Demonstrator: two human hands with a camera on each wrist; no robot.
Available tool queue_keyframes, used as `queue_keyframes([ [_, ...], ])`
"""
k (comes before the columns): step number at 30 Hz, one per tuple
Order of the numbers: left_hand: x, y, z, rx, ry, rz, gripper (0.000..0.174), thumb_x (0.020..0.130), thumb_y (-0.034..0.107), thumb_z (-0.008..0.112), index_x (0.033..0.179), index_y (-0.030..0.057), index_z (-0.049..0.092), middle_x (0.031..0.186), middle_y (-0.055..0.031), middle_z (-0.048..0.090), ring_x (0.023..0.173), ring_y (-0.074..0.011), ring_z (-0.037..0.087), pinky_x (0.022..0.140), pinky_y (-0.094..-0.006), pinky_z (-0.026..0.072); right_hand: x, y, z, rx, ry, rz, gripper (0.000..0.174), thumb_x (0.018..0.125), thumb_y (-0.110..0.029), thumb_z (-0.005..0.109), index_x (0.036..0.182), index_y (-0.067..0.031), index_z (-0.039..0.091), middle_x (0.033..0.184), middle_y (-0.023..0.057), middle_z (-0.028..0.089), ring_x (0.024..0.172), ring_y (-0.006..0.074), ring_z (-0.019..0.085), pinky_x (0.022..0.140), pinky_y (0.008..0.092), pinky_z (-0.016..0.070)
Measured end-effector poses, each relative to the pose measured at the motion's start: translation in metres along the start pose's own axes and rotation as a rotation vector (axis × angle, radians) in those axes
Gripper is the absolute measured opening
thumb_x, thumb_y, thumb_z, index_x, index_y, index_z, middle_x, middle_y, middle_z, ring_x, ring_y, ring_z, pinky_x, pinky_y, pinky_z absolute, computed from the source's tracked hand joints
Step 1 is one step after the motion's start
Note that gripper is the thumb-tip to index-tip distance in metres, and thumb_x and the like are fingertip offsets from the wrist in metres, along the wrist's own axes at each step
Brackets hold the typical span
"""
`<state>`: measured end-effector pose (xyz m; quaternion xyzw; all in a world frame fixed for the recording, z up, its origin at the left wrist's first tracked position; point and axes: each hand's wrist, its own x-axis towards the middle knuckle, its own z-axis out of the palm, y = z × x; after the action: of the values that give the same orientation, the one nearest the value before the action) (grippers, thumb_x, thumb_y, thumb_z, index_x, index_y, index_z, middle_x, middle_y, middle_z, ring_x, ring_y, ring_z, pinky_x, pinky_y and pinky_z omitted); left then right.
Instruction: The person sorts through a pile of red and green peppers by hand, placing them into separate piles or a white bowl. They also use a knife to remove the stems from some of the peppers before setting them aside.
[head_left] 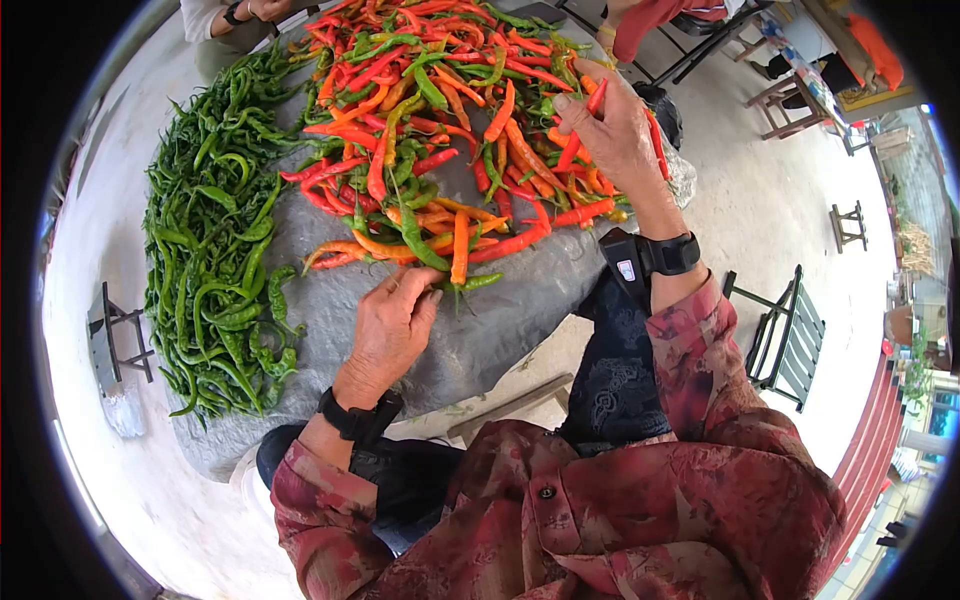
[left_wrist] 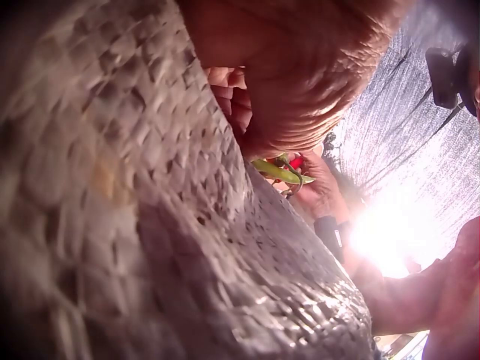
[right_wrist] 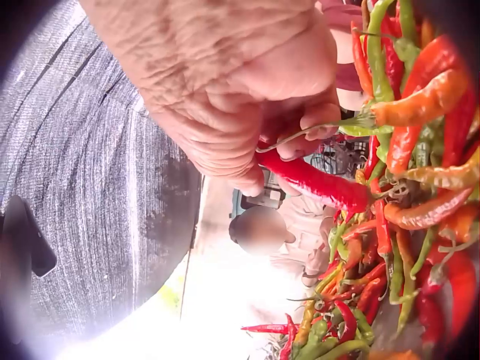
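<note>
My right hand [head_left: 620, 130] is over the right side of a heap of mixed chili peppers [head_left: 480, 170]. It pinches a red chili pepper [right_wrist: 322, 184] between thumb and fingers, and the pepper's far end points toward the heap. My left hand [head_left: 390, 325] is at the near edge of the heap, its fingers curled. Thumb and forefinger meet at the left end of a small green chili pepper [head_left: 478, 282]. Just beyond those fingertips lie a longer green chili [head_left: 413, 238] and an orange chili [head_left: 460, 250]. In the left wrist view the left fingertips are mostly hidden behind the hand.
A long pile of green chilies [head_left: 215, 250] lies along the left of the grey sheet [head_left: 340, 330]. Another person's hand [head_left: 268, 8] shows across the heap. A folding chair [head_left: 790, 340] and small stools [head_left: 848, 227] stand on the floor to the right.
</note>
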<state>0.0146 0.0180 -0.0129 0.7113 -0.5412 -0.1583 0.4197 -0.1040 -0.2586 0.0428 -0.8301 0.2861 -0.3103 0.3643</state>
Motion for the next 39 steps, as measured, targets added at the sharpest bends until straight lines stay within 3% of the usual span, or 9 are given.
queue_keyframes([
  [4,-0.001,0.000,0.002,-0.023,0.012,-0.006,0.019,0.079,-0.004,0.059,0.097,0.0004,0.057,0.085,-0.0139,0.062,0.071,-0.0280,0.063,0.062,-0.0320,0.0496,-0.001,0.000,0.005,-0.408,0.103,-0.069,0.054,0.079,-0.023,0.069,0.124,-0.0023,0.047,0.076,0.0111,0.061,0.072,0.0264,0.062,0.065,0.0367,0.0489],
  [6,0.000,0.001,0.001,-0.017,0.009,-0.010,0.018,0.079,-0.002,0.059,0.097,0.0021,0.057,0.084,-0.0135,0.062,0.073,-0.0303,0.062,0.063,-0.0349,0.0496,0.006,-0.005,0.007,-0.714,0.457,-0.573,0.052,0.076,-0.022,0.070,0.120,-0.0042,0.050,0.071,0.0106,0.056,0.071,0.0321,0.060,0.065,0.0422,0.0474],
  [9,0.001,0.001,0.002,-0.013,0.002,-0.013,0.018,0.079,0.000,0.060,0.096,0.0038,0.056,0.084,-0.0132,0.061,0.075,-0.0327,0.061,0.065,-0.0378,0.0495,0.010,-0.011,0.020,-0.596,0.297,-0.850,0.050,0.075,-0.024,0.070,0.118,-0.0065,0.051,0.069,0.0085,0.055,0.071,0.0309,0.061,0.060,0.0408,0.0481],
  [12,-0.001,0.000,0.002,-0.016,-0.008,-0.028,0.019,0.079,0.000,0.060,0.097,0.0039,0.056,0.084,-0.0134,0.061,0.076,-0.0331,0.061,0.065,-0.0383,0.0494,-0.020,-0.011,0.054,-0.599,-0.180,-0.541,0.041,0.077,-0.025,0.069,0.108,-0.0048,0.053,0.070,0.0083,0.058,0.069,0.0280,0.062,0.056,0.0378,0.0495],
  [19,-0.002,-0.001,0.000,-0.004,-0.011,-0.009,0.019,0.079,0.002,0.061,0.097,0.0039,0.056,0.083,-0.0141,0.060,0.075,-0.0344,0.060,0.065,-0.0393,0.0493,-0.025,-0.012,0.084,-0.831,-0.252,-0.440,0.037,0.075,-0.030,0.070,0.093,-0.0037,0.051,0.066,0.0120,0.061,0.063,0.0251,0.064,0.052,0.0378,0.0504],
  [21,-0.003,-0.002,0.001,0.001,-0.012,-0.005,0.019,0.079,0.002,0.061,0.097,0.0040,0.056,0.084,-0.0142,0.060,0.076,-0.0346,0.060,0.065,-0.0395,0.0492,-0.023,-0.015,0.085,-0.814,-0.450,-0.208,0.049,0.076,-0.028,0.070,0.113,-0.0037,0.048,0.075,0.0169,0.062,0.070,0.0335,0.064,0.059,0.0450,0.0507],
  [24,-0.002,-0.001,0.000,0.013,-0.018,0.008,0.020,0.078,0.002,0.060,0.097,0.0043,0.056,0.085,-0.0144,0.060,0.077,-0.0348,0.060,0.066,-0.0399,0.0492,-0.017,-0.020,0.076,-0.742,-0.542,-0.155,0.047,0.077,-0.026,0.068,0.112,-0.0029,0.048,0.072,0.0182,0.063,0.072,0.0335,0.065,0.060,0.0456,0.0509],
  [37,0.000,-0.002,0.002,0.056,0.025,0.077,0.021,0.076,-0.004,0.061,0.096,0.0015,0.056,0.081,-0.0137,0.060,0.070,-0.0300,0.061,0.061,-0.0351,0.0483,-0.030,-0.011,0.079,-0.548,-0.431,-0.113,0.042,0.073,-0.019,0.064,0.111,-0.0054,0.054,0.075,0.0188,0.063,0.072,0.0370,0.062,0.068,0.0463,0.0497],
  [39,-0.002,-0.002,0.002,0.051,0.010,0.040,0.020,0.077,-0.001,0.061,0.096,0.0028,0.056,0.083,-0.0135,0.060,0.072,-0.0316,0.061,0.063,-0.0374,0.0489,-0.025,-0.011,0.069,-0.309,-0.351,-0.054,0.040,0.074,-0.019,0.064,0.110,-0.0051,0.056,0.083,0.0161,0.065,0.074,0.0280,0.063,0.070,0.0403,0.0500],
])
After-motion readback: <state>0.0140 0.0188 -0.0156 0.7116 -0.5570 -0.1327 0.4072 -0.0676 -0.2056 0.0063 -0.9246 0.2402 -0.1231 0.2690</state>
